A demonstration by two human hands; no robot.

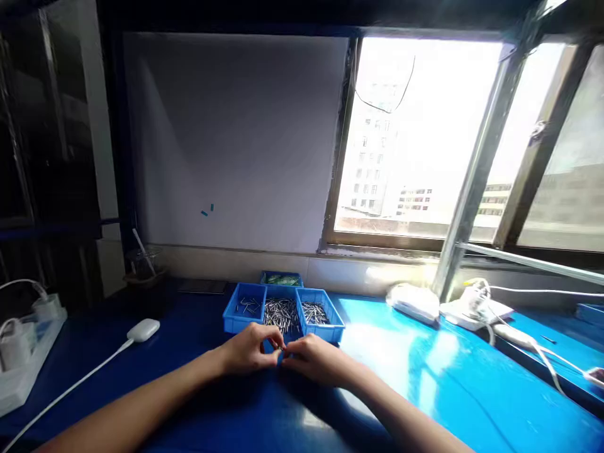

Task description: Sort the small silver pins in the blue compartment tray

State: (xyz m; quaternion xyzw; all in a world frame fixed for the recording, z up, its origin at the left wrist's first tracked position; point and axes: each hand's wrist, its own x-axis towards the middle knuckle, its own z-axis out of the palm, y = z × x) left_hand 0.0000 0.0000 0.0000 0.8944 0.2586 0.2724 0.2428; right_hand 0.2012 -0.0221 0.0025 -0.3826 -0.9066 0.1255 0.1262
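My left hand (255, 347) and my right hand (309, 358) meet above the blue table, just in front of three blue bins. Thumb and fingers of each hand are pinched together at one spot. Something small sits between the fingertips, too tiny to name. Right behind the hands, the middle bin (282, 292) holds a heap of thin metal pins or screws (280, 313). The right bin (336, 314) has similar metal pieces (314, 313). Only a few such pieces (248, 306) lie in the left bin (231, 314).
Another blue bin (282, 274) with green contents stands behind. A white charger (143, 330) with a cable lies left, near a power strip (33, 365). White packets (414, 303) and cabled adapters (476, 306) sit by a metal post (476, 163) at right.
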